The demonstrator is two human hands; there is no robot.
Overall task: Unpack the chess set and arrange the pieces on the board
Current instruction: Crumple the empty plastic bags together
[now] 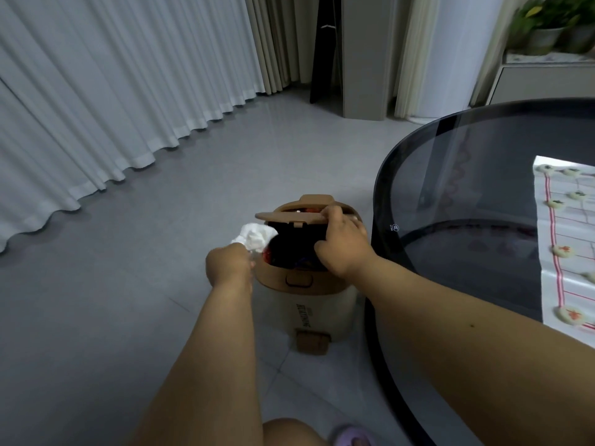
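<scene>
1. The left hand (229, 264), just left of the frame's middle, has its fingers curled round a crumpled white wad (254, 237) of paper or plastic; which it is I cannot tell. The wad sticks up from the fist at the left edge of the bin's opening.
2. The right hand (343, 245), at the centre of the frame, grips the bin's brown flap lid (291, 217): fingers curled over the lid's right end, thumb lower at the dark opening. The lid is tilted up and open.
3. The bin (310, 300) stands on the floor in the lower middle of the frame, cream body with a brown top ring and a brown foot pedal (313, 341) at its base. Dark contents with a bit of red show inside.
4. Just right of the bin is the round dark glass tabletop (457, 188), filling the right side of the frame.
5. At the right edge of the frame a white chess board sheet (566, 252) with red lines lies on the tabletop; round pale chess pieces (564, 250) sit on it along its left edge, some marked red, some dark.
6. A grey tiled floor (145, 300) spreads to the left, white curtains (112, 91) hang in the upper left, and potted plants (553, 27) stand on a cabinet in the upper right corner.
7. A knee and a purple slipper (352, 437) show at the bottom edge.
</scene>
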